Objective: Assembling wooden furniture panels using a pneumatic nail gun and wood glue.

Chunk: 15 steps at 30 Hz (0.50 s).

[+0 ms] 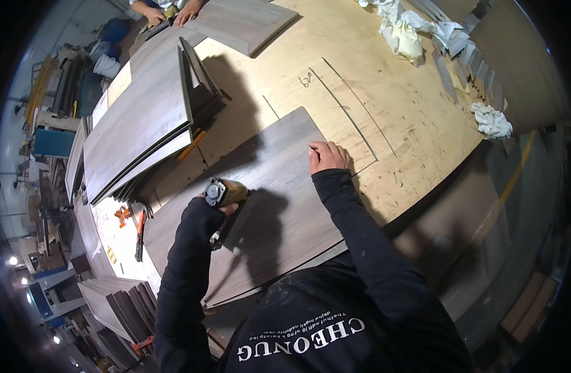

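Grasping a gold-and-silver handheld power tool (237, 193), my left hand (229, 209) is closed around its handle over the left half of a grey-brown wood-grain panel (285, 168). I can't tell whether the tool's lower end touches the surface. The panel lies flat along the near edge of a pale plywood worktop (416, 124), its long side toward my body. My right hand (328, 156) rests at the panel's right edge, fingers slightly bent; whether they pinch it, I can't tell.

Toward the worktop's left edge, just beyond the panel, leans a tilted stack of grey wood-grain boards (139, 127), with a slim orange stick (192, 145) beside it. An orange-and-black hand tool (140, 237) lies near the panel's left corner. Dark straight lines (344, 115) are drawn on the plywood past my right hand. White crumpled sheeting (402, 40) sits near the far right corner, beside narrow grey strips (446, 76). At the far edge, a co-worker's hands (189, 11) are next to another grey board (242, 25).
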Each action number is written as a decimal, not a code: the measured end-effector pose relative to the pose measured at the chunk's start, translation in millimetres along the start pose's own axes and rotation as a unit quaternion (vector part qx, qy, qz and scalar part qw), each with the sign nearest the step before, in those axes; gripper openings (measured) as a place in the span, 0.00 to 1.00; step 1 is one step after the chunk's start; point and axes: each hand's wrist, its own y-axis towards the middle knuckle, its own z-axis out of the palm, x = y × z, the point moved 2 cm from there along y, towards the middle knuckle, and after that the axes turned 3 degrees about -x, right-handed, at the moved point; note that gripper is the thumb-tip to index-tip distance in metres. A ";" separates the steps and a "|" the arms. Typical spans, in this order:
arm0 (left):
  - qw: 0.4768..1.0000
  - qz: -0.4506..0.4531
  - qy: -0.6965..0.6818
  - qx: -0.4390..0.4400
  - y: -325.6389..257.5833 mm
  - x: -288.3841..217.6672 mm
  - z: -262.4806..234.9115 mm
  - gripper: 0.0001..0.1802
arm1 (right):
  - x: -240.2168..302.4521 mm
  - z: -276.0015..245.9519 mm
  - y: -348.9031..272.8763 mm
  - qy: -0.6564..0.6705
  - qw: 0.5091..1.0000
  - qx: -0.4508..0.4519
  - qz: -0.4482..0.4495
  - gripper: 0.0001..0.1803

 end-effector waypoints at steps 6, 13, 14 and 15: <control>0.996 -0.054 -0.048 -0.060 -13.1 91.5 -19.0 0.24 | 0.1 3.1 1.1 -0.011 1.000 0.012 0.005 0.09; 0.991 -0.074 -0.086 -0.078 -16.5 104.1 -20.7 0.23 | 0.1 3.7 0.7 0.000 1.000 0.027 0.006 0.08; 0.991 -0.078 -0.072 -0.080 -14.4 108.4 -20.6 0.23 | 2.1 3.4 0.9 0.000 1.000 0.030 0.007 0.08; 0.991 -0.094 -0.051 -0.082 -13.3 107.0 -20.6 0.23 | 2.7 2.0 1.0 -0.003 0.999 0.031 0.009 0.08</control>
